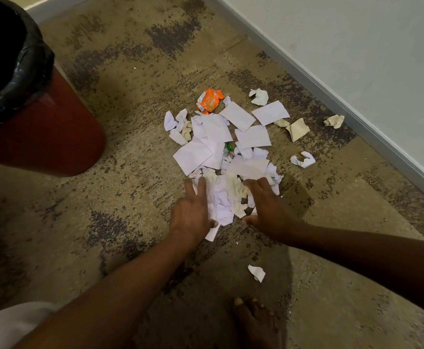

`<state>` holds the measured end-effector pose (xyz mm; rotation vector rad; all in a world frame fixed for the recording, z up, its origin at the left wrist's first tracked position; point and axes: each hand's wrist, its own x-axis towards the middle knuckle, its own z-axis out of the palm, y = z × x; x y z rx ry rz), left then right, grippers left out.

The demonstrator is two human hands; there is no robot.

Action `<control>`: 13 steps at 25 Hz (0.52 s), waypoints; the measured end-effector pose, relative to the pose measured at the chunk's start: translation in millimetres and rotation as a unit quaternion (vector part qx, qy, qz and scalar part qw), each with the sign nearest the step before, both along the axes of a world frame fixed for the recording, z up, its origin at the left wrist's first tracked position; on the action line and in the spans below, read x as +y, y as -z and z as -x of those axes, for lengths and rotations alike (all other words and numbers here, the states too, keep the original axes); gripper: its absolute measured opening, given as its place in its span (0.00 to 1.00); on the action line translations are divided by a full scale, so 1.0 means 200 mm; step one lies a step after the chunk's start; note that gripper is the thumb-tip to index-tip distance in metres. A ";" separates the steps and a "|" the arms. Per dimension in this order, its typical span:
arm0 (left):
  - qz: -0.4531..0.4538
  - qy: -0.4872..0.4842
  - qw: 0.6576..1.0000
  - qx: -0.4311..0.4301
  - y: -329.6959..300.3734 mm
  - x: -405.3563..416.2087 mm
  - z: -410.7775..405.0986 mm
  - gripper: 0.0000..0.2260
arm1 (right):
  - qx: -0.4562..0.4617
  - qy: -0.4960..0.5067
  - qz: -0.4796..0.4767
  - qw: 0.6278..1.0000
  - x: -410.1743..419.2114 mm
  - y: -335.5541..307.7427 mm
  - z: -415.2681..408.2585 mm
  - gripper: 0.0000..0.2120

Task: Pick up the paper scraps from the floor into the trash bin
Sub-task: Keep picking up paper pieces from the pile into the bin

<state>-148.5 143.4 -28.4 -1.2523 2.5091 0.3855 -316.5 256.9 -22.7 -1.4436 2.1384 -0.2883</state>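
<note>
Left hand (192, 212) and right hand (268, 210) flat, fingers spread, flanking paper scraps (221, 152). Light, floppy, probably slippery; scoop from underneath.

Hands: left hand (191, 215) & right hand (268, 209) resting w/ straight fingers on near edge of paper scraps (221, 149).
Bin: red trash bin (55, 132) w/ black liner standing left of pile.
Extras: orange wrapper (209, 100) lying at far edge.

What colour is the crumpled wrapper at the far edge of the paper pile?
Orange, with some white print; the wrapper shows in the head view.
</note>
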 end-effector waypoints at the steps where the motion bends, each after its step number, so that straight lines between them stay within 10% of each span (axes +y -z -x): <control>1: -0.006 -0.021 1.000 0.000 0.01 -0.01 0.00 0.53 | 0.003 -0.010 -0.008 1.000 -0.03 0.00 0.00 0.45; 13: -0.104 -0.044 0.993 0.029 0.05 -0.11 0.02 0.45 | 0.086 -0.109 -0.067 0.988 -0.37 0.07 -0.10 0.49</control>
